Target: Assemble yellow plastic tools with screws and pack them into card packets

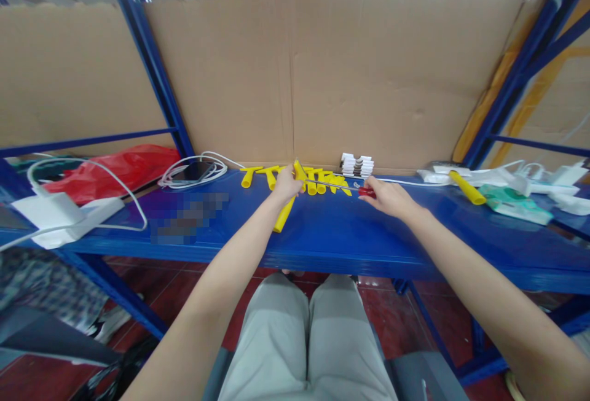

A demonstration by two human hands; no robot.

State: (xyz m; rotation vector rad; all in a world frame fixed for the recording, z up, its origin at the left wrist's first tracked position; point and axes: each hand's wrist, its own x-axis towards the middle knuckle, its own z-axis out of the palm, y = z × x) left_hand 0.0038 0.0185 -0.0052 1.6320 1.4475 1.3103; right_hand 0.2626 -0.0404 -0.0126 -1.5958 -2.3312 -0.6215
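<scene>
My left hand (286, 183) is closed around a yellow T-shaped plastic handle (284, 215), whose tube slants down toward the shelf's front edge. My right hand (389, 197) grips a screwdriver (367, 192) by its red grip. Its thin metal shaft points left and reaches the head of the held handle; whether the tip touches a screw is too small to tell. Behind my hands, several more yellow handles (248, 177) lie in a row along the cardboard. Stacked white pieces (357, 164) stand just beyond my right hand.
The blue metal shelf (350, 235) is backed by cardboard (369, 81). At left are a red bag (120, 171), a coiled white cable (193, 171) and a white power strip (83, 220). A yellow tube (468, 188) and a green packet (516, 204) lie right.
</scene>
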